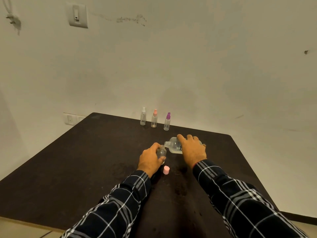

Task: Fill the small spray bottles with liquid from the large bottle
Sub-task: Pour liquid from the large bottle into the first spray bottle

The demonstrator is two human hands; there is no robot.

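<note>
right hand (192,150) reaches over the large bottle (174,146) from above, fingers curled round its clear body, and holds it tipped onto its side with the open neck pointing left and slightly down. the neck meets the mouth of a small open bottle (161,152), which the left hand (148,160) grips by its side, thumb and fingers curled round the clear body. this small bottle is roughly upright, just left of the large one and low over the dark worktop (85,160); the hand hides whether its base rests there. clear liquid lies along the lower side of the large bottle, but any stream between the two mouths is too fine to make out. a pink cap (166,170) stands on the worktop just on the near side of the small bottle, between the two wrists and touching neither hand. at the far edge of the worktop, well apart from the hands, three more spray bottles stand upright in a row with their spray heads on: a white-topped bottle (143,117) on the left, a peach-topped bottle (154,119) in the middle and a purple-topped bottle (167,122) on the right. how full they are cannot be told. both arms are in dark plaid sleeves (240,194). on the pale wall behind are a switch plate (78,15) high on the left and a socket plate (70,119) beside the worktop's far left corner.
</note>
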